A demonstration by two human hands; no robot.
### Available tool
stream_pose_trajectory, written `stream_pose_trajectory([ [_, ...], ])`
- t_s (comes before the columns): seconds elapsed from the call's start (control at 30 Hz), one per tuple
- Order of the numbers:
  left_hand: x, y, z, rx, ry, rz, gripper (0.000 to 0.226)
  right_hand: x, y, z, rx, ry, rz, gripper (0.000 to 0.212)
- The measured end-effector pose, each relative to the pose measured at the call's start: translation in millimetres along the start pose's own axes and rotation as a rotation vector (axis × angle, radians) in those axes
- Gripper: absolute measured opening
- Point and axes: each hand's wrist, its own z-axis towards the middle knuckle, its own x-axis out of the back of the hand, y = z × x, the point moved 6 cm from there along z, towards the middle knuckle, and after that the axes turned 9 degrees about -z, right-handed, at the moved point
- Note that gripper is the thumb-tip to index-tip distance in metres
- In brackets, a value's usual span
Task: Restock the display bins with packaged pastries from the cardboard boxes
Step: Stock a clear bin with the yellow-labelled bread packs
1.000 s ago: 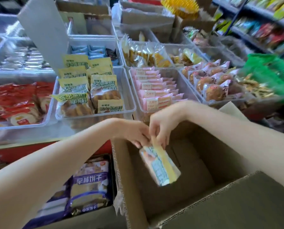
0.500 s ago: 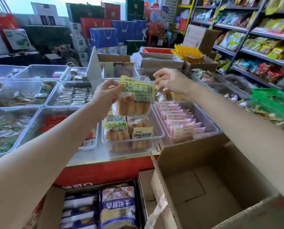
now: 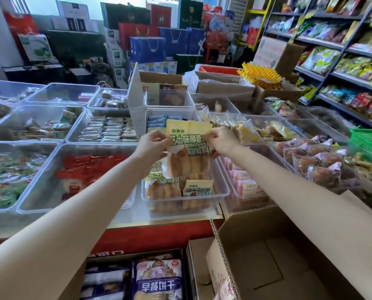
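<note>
I hold a yellow-topped pastry packet [image 3: 188, 152] upright over the clear display bin [image 3: 220, 194] that holds more of the same packets. My left hand [image 3: 153, 145] pinches its left edge and my right hand [image 3: 223, 140] pinches its right edge. Golden pastries show through the packet's clear lower half. The open cardboard box [image 3: 267, 263] stands below at the lower right, its visible floor bare.
Clear bins of wrapped snacks cover the counter: red packets [image 3: 89, 169] at the left, pink packets [image 3: 245, 187] at the right. A second box with purple-labelled packets [image 3: 156, 280] sits at the bottom. Shelves [image 3: 343, 61] line the right side; a green basket [image 3: 369, 141] stands there.
The packet came up out of the cardboard box to above the bin. My right hand, off the packet half a second ago, now pinches its right edge. The view has tilted upward.
</note>
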Motion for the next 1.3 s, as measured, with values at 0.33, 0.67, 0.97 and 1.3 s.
stream_pose_trajectory([
  [0.33,-44.8,-79.6,34.0,0.146,-0.187,0.764,0.032,-46.5,122.1,52.9,-0.183,-0.093,-0.128,0.029],
  [0.67,-71.6,-128.3,48.8,0.169,-0.22,1.261,0.054,-104.2,135.1,54.9,-0.136,-0.439,-0.081,0.076],
  [0.97,-85.2,-135.9,49.7,0.012,-0.19,1.477,0.04,-120.8,139.7,52.4,-0.157,-0.338,-0.225,0.082],
  [1.3,-91.6,-150.6,51.4,-0.086,-0.151,1.618,0.035,-132.3,140.7,51.2,-0.201,-0.343,-0.225,0.087],
])
